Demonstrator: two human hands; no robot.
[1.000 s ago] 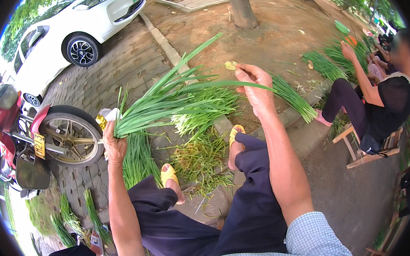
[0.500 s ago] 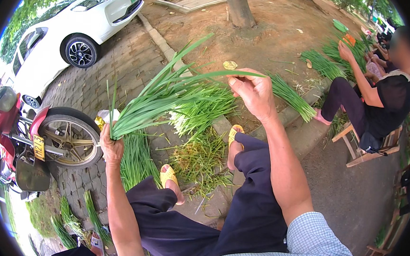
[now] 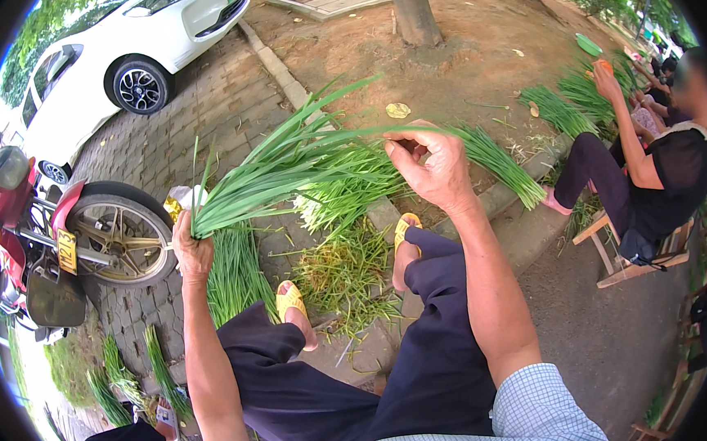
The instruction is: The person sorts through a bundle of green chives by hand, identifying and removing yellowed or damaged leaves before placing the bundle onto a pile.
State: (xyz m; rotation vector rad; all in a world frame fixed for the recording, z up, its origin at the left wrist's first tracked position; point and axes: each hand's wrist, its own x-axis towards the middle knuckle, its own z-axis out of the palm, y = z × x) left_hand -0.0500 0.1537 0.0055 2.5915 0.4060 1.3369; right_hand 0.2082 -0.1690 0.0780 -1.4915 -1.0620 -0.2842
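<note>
My left hand (image 3: 193, 252) is closed round the base of a loose bunch of garlic chives (image 3: 271, 170), whose long flat leaves fan up and to the right. At the far end of the leaves, my right hand (image 3: 435, 167) has its thumb and fingers pinched on a chive leaf that stretches across from the bunch. Beneath the bunch lies a heap of chives with pale stem ends (image 3: 347, 191). A darker green pile of chives (image 3: 239, 274) rests just right of my left wrist. Between my feet are yellowish trimmed scraps (image 3: 341, 277).
A red motorcycle (image 3: 58, 224) stands close on the left, with a white car (image 3: 137, 25) behind it. Ahead is a tree trunk (image 3: 416, 12). More chives (image 3: 501, 165) lie along the kerb at right, near a seated co-worker (image 3: 649, 159) on a wooden stool (image 3: 646, 253).
My right hand has shifted slightly left and down, its fingers curling more. The left hand keeps its grip on the bunch. The co-worker's raised hand has moved a little.
</note>
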